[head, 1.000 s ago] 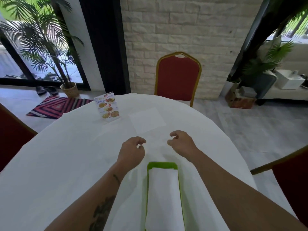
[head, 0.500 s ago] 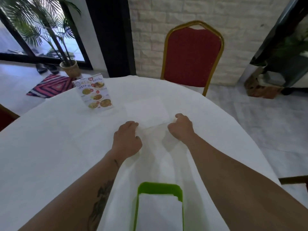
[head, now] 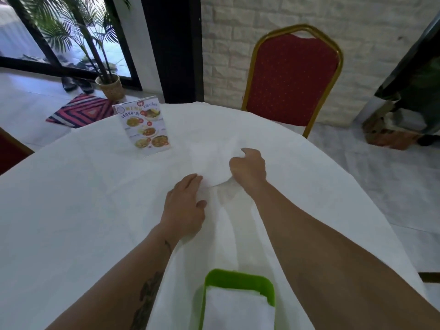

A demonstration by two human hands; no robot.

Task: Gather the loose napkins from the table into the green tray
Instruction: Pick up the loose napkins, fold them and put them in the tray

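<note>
A loose white napkin (head: 212, 160) lies on the white tablecloth near the middle of the round table (head: 71, 198). My right hand (head: 250, 167) grips its right edge with curled fingers, and the near edge bows up off the cloth. My left hand (head: 185, 206) rests on the napkin's near left corner, fingers fairly straight. The green tray (head: 238, 279) sits at the near edge below my arms and holds folded white napkins (head: 235, 310).
A standing menu card (head: 146, 127) is on the table to the left of the napkin. A red chair with a gold frame (head: 292, 77) stands beyond the far edge. A potted palm (head: 110, 85) and a striped mat (head: 82, 111) are on the floor at left.
Both hands have reached farther across the table to the napkin. My right hand has taken hold of its right edge and lifted it. The view has tilted down and forward.
</note>
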